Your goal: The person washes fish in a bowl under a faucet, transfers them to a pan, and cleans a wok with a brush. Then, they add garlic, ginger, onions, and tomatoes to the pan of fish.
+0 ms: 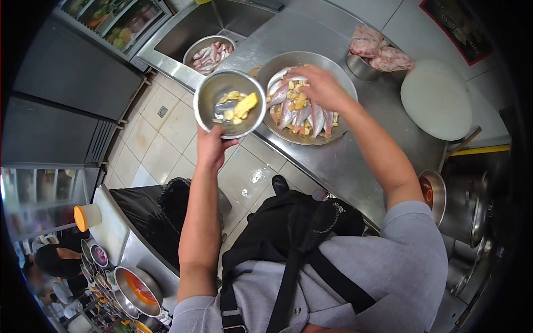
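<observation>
Steel counter (355, 161): left hand (211, 145) fingers grip small bowl (214, 99) rim; right hand (322, 89) fingers spread over fish (294, 117).

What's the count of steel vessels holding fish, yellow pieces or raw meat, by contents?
Whole fish: 2 (large bowl on the counter, smaller bowl in the sink)
Yellow pieces: 1 (small bowl held in the left hand)
Raw meat: 1 (steel pot)
Total: 4

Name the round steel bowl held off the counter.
The small steel bowl of yellow pieces, in the left hand; the large steel fish bowl rests on the counter.
</observation>
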`<state>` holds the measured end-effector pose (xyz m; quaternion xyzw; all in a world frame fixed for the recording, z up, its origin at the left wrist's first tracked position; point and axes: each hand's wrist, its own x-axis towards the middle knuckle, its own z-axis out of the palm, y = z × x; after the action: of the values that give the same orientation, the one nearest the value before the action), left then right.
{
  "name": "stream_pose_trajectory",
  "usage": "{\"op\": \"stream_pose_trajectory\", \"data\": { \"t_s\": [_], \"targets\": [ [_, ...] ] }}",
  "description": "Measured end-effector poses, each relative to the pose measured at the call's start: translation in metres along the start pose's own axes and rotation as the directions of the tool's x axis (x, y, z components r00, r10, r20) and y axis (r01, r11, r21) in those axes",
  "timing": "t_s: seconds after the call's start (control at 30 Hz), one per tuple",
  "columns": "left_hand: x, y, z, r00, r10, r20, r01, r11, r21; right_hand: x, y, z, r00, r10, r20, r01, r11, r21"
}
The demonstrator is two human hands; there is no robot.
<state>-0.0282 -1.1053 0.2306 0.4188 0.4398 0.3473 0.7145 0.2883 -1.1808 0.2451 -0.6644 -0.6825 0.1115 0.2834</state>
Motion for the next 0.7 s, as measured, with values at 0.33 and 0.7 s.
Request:
{"op": "stream_pose_trajectory", "data": {
  "t_s": [0.33, 0.7],
  "targets": [
    [0.007, 0.003, 0.066, 0.983, -0.077, 0.169, 0.054, 0.989, 0.136, 0.036, -0.06, 0.042, 0.933, -0.038, 0.359, 0.198, 0.885, -0.421],
    [0.097, -0.048, -0.026, 0.991, -0.071, -0.115, 0.077, 0.996, 0.051, 0.008, 0.029, 0.014, 0.949, 0.297, -0.101, -0.208, 0.837, 0.506]
  ]
}}
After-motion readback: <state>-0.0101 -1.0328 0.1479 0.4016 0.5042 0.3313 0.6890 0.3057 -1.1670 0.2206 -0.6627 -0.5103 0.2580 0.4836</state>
